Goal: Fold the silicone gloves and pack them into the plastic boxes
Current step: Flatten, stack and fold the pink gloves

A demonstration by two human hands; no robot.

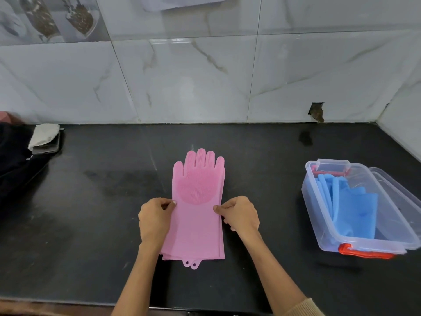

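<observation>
My left hand [155, 221] and right hand [241, 216] each pinch a side edge of the pink gloves [197, 208], stacked flat on the counter [91, 201]. I judge folding comes next: fingers toward cuff. The box [323, 226] with blue gloves [355, 208] sits right.

Soft, even light from above puts pale glare on the glossy tiles [182, 83], faint shadows on the dark surface [91, 201], and wide-angle bending with slight blur at the edges.
</observation>
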